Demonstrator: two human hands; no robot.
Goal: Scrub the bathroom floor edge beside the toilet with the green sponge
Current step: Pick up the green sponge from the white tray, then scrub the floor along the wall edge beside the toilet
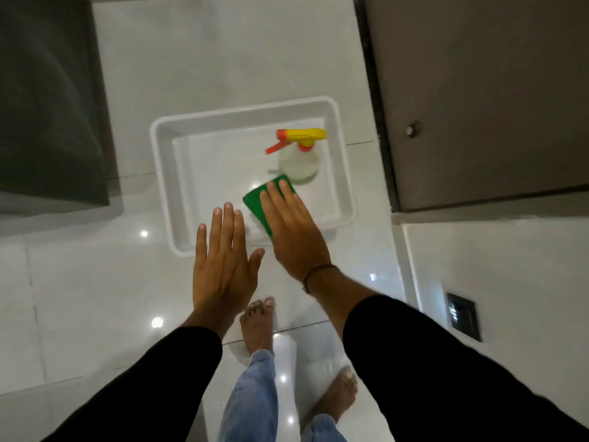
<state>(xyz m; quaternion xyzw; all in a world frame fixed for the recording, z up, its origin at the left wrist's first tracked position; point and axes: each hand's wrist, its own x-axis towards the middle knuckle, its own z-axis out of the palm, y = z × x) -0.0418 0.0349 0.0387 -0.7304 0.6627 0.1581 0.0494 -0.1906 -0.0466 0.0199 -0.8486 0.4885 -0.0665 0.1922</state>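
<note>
The green sponge [255, 202] lies in a white plastic tray [159, 173] on the glossy white tiled floor. My right hand [290, 231] is stretched flat over the sponge and covers its right half. Its fingers are straight, and I cannot tell whether it touches the sponge. My left hand [223, 260] hovers flat and holds nothing, over the tray's near left rim. Both arms are in black sleeves. No toilet is in view.
A spray bottle [299, 157] with a yellow and orange trigger head stands in the tray behind the sponge. A dark block [47, 106] fills the far left. A brown door [478, 106] is on the right, and a wall switch [462, 315] below it. My bare feet [258, 323] stand behind the tray.
</note>
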